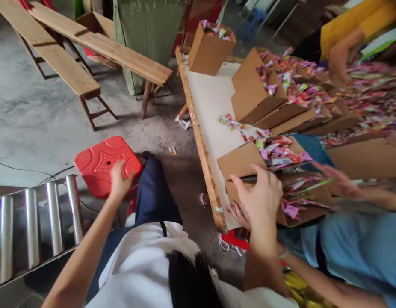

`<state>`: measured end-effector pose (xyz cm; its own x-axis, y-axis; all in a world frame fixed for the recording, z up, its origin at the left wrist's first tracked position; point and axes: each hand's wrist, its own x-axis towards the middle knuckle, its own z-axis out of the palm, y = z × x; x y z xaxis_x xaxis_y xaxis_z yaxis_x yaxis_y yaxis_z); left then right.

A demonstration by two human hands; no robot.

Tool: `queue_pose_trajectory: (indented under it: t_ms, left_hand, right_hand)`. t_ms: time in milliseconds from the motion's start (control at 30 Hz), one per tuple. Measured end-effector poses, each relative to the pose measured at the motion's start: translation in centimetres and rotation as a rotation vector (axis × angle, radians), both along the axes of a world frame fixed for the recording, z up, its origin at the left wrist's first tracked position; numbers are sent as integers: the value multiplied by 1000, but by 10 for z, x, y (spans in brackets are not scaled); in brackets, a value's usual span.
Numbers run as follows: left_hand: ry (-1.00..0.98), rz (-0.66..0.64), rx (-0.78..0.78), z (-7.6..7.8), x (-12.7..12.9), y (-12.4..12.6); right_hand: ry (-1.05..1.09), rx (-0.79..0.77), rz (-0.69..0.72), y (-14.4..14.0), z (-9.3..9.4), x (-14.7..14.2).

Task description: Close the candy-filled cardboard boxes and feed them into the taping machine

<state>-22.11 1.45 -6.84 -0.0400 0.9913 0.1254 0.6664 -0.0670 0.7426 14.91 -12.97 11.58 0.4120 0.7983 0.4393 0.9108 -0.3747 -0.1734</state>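
Note:
My left hand [120,182] rests on the near right part of a red plastic stool [103,164], fingers and thumb apart. On the right, my right hand [262,192] is at the near corner of an open cardboard box [241,160] filled with small wrapped packets [278,152]. Its thumb and fingers are spread; whether they touch the cardboard I cannot tell. A second packet-filled box [303,199] stands just nearer, partly hidden behind my right hand. A co-worker's fingers [239,214] show below my right hand, at that nearer box.
A white-topped table [204,102] with a wooden rim bears more packet-filled boxes [212,49] and loose packets [231,123]. A co-worker in blue [355,244] is close on the right; a yellow sleeve [352,25] reaches in behind. Wooden benches [66,68] and a metal roller conveyor [31,226] lie left.

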Motion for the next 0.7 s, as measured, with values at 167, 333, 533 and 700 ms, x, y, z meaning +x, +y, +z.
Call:
queue_pose_trajectory:
  t_ms: [167, 333, 533, 700]
  left_hand:
    - [-428, -458, -263, -2, 146, -7]
    - [-597, -643, -472, 10, 206, -30]
    - [-797, -667, -944, 35, 277, -62]
    - [-1034, -589, -1662, 51, 284, -126]
  right_hand:
    - [-108, 23, -246, -45, 3, 41]
    - [27, -356, -405, -76, -22, 76]
    - [208, -422, -379, -104, 17, 80]
    - [302, -303, -223, -147, 67, 39]
